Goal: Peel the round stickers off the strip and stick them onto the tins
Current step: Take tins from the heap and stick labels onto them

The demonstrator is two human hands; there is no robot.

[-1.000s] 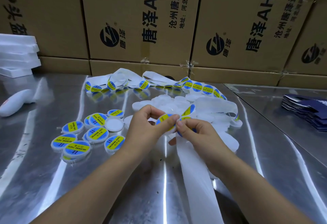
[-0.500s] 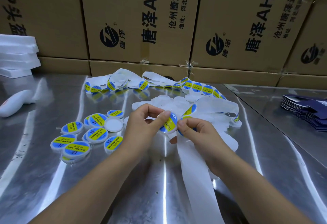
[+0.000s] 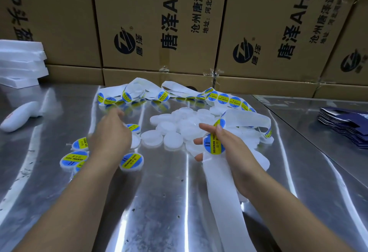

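Note:
My right hand point(image 3: 229, 152) holds the white sticker strip point(image 3: 223, 192), thumb on top and fingers spread beneath it. One blue and yellow round sticker point(image 3: 214, 144) lies on the strip beside the thumb. More stickers point(image 3: 229, 99) follow along the strip as it loops to the back. My left hand point(image 3: 111, 134), blurred and palm down, hovers over the labelled tins point(image 3: 131, 161) at the left; it holds nothing that I can see. A heap of plain white tins point(image 3: 173, 127) lies between my hands.
Cardboard boxes point(image 3: 159, 23) wall off the back of the steel table point(image 3: 159, 212). A stack of white foam sheets point(image 3: 20, 62) and a white handle-shaped object point(image 3: 20, 116) sit at the left. Dark blue folded cartons point(image 3: 346, 128) lie at the right.
My left hand has left my right hand and swung left over the labelled tins; the stickered tin it held is gone from its fingers. My right hand's fingers have spread under the strip.

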